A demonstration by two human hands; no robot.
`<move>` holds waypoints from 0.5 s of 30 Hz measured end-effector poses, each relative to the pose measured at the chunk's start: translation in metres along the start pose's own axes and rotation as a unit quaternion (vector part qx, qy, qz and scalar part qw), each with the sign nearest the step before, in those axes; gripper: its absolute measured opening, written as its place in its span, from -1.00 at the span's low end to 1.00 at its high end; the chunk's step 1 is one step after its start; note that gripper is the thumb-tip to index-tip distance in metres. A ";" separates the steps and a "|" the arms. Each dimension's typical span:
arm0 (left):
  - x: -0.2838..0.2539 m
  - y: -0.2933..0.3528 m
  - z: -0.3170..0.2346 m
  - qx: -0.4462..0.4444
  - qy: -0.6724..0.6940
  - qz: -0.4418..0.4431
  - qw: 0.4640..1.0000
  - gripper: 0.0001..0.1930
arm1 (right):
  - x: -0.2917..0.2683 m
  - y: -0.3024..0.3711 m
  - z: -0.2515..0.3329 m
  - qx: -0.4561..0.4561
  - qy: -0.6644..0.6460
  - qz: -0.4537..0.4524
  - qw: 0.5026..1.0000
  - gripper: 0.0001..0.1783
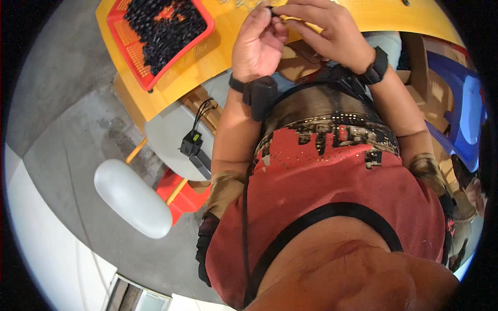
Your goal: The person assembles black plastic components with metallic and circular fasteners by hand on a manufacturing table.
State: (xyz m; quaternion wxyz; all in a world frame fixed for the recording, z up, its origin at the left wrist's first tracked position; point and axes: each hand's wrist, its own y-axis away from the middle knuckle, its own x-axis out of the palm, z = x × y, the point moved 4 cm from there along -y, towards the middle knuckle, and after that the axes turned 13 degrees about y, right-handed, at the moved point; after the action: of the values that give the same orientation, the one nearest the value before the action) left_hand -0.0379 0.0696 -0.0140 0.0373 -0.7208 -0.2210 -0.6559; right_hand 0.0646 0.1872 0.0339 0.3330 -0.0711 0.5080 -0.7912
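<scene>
Near the top edge, my left hand (258, 46) is turned palm up, its fingers curled and its thumb pressed against a small black part (271, 10). Only a dark sliver of that part shows, so its exact kind cannot be told. My right hand (332, 33) comes from the other side, with fingertips meeting at the same part and the lower fingers held out loosely. Both hands are over the front edge of a yellow table (212, 54). To their left, a red plastic basket (150, 82) holds a heap of small black parts (163, 36).
Small pale pieces (244, 3) lie on the table beyond my hands. A grey-white chair (132, 199) stands at the left, with a black cabled device (192, 144) on its seat. At the right are a blue plastic chair (464, 111) and cardboard boxes (428, 103).
</scene>
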 end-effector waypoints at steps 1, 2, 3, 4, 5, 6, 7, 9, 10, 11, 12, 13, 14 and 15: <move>-0.002 0.002 -0.002 0.019 -0.012 -0.032 0.999 -0.75 | -0.002 -0.002 0.004 0.001 0.026 0.040 0.999 -0.67; -0.005 0.005 -0.008 0.010 -0.007 -0.022 1.000 -0.76 | -0.008 -0.026 0.019 0.187 0.099 0.211 0.954 -0.72; -0.001 0.006 -0.008 0.001 0.006 -0.021 1.000 -0.79 | -0.015 -0.026 0.017 0.190 0.116 0.210 0.952 -0.72; -0.004 0.004 -0.008 -0.015 0.026 -0.021 0.999 -0.79 | -0.023 -0.023 0.009 0.241 0.148 0.195 0.939 -0.74; -0.008 0.004 -0.009 -0.028 0.045 -0.021 0.998 -0.78 | -0.031 -0.019 0.000 0.289 0.177 0.177 0.924 -0.75; -0.008 0.004 -0.008 -0.038 0.048 -0.014 0.998 -0.78 | -0.038 -0.010 -0.013 0.283 0.226 0.161 0.918 -0.78; -0.008 0.004 -0.007 -0.040 0.053 -0.012 0.998 -0.79 | -0.052 -0.002 -0.020 0.283 0.237 0.159 0.916 -0.78; -0.006 0.003 -0.006 -0.040 0.058 -0.010 0.997 -0.79 | -0.071 0.008 -0.030 0.315 0.348 0.207 0.858 -0.78; -0.006 0.002 -0.004 -0.042 0.063 -0.021 0.997 -0.80 | -0.077 0.016 -0.035 0.322 0.381 0.218 0.839 -0.78; -0.007 0.002 -0.005 -0.041 0.066 -0.033 0.996 -0.81 | -0.082 0.017 -0.036 0.322 0.381 0.219 0.839 -0.78; -0.007 0.003 -0.006 -0.040 0.066 -0.033 0.996 -0.81 | -0.084 0.018 -0.036 0.307 0.387 0.250 0.833 -0.78; -0.008 0.003 -0.006 -0.039 0.067 -0.040 0.996 -0.81 | -0.083 0.018 -0.037 0.292 0.391 0.282 0.826 -0.78; -0.008 0.002 -0.005 -0.040 0.069 -0.045 0.996 -0.82 | -0.083 0.020 -0.041 0.292 0.392 0.282 0.826 -0.78; -0.007 0.002 -0.004 -0.040 0.069 -0.045 0.996 -0.82 | -0.085 0.024 -0.047 0.321 0.385 0.244 0.830 -0.80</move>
State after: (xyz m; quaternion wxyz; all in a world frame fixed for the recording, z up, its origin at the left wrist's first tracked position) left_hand -0.0414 0.0648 -0.0196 -0.0059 -0.6642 -0.2235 -0.7134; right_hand 0.1196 0.2669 0.0105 0.2968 0.4768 0.3128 -0.7660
